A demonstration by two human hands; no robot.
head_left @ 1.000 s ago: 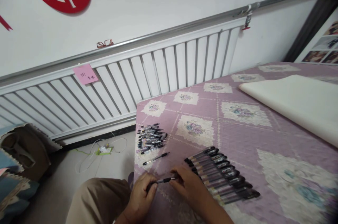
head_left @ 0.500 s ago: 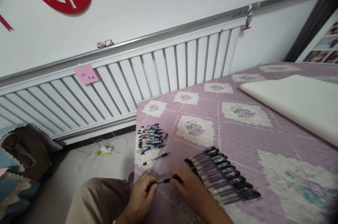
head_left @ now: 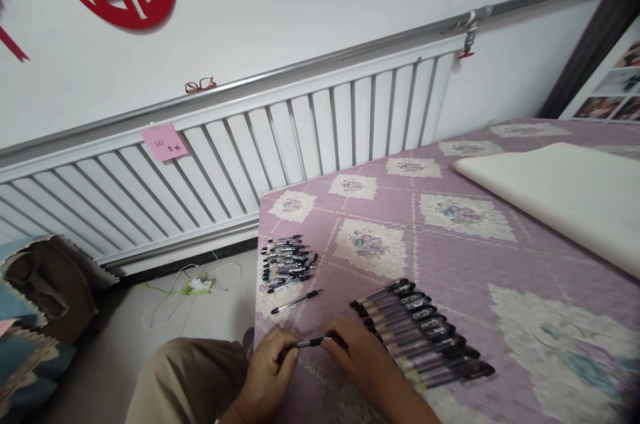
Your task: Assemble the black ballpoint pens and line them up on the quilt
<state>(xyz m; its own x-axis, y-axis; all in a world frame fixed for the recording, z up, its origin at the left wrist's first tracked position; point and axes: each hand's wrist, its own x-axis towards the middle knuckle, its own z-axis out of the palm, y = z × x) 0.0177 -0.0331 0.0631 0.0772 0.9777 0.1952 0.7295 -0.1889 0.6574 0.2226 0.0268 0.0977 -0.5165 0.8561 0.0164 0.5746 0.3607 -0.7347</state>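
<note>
Between my two hands is a pen [head_left: 311, 343] with a clear barrel and a black grip. My left hand [head_left: 273, 364] is closed around its left end. The fingers of my right hand [head_left: 353, 347] pinch the other end by the black part, so the tip is hidden. A lone uncapped pen [head_left: 296, 302] lies just beyond my left hand. Behind it is a pile of pens [head_left: 287, 261] near the corner of the patterned surface. To the right of my right hand, several capped pens [head_left: 425, 331] lie side by side in a slanted row.
The purple floral cloth [head_left: 390, 201] covers the surface under the pens. A folded cream sheet [head_left: 560, 191] lies at the right. Past the far edge stands a white radiator [head_left: 300, 137] with a pink note [head_left: 164, 142]. Cables and a green-white item [head_left: 200, 285] are on the floor.
Almost nothing differs: both hands stay on the same pen in the same place, and the view shifts very slightly.
</note>
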